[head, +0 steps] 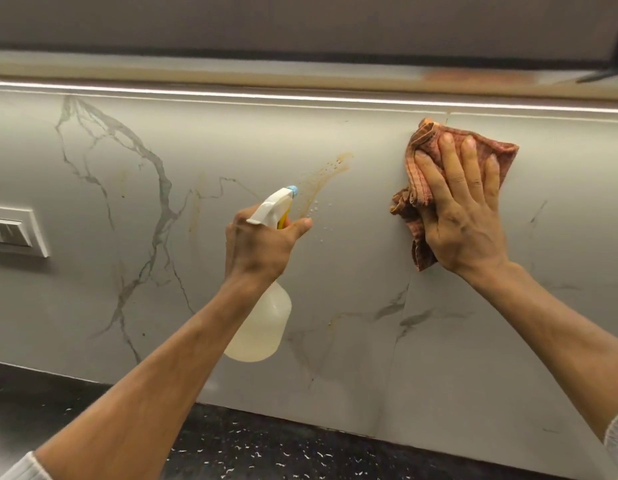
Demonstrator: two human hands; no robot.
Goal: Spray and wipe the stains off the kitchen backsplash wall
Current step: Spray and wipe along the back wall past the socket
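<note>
Two hands at the backsplash wall. Left hand wrapped around spray bottle, nozzle toward brown stain with droplets. Right hand, fingers spread, presses orange cloth flat to the wall, right of the stain.

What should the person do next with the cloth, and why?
Probably slide the right hand with the cloth leftward over the brown streak. The streak lies between the spray bottle nozzle and the cloth, and droplets already sit on it, so it looks sprayed but not yet wiped. The left hand holds the bottle just left of it and may need to move clear.
</note>
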